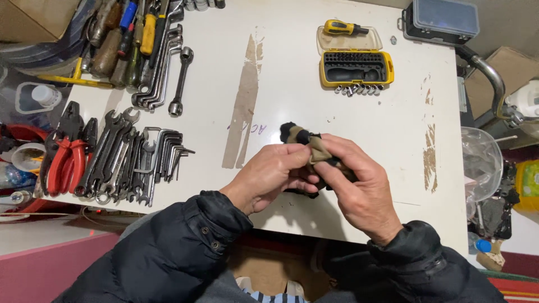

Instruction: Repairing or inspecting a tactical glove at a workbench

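Note:
Both my hands hold a small black object (304, 135) wrapped in a tan cloth (318, 148) just above the near middle of the white table (337, 118). My left hand (269, 177) pinches the cloth from the left. My right hand (359, 188) closes around the object and the cloth from the right. Only a black round end of the object shows at the top; the remainder is hidden by cloth and fingers.
An open yellow bit case (356, 67) with a yellow screwdriver (343, 27) lies at the back. Several wrenches (120, 160), hex keys (171, 152) and red-handled pliers (64, 160) cover the left side. A dark plastic box (443, 19) sits back right.

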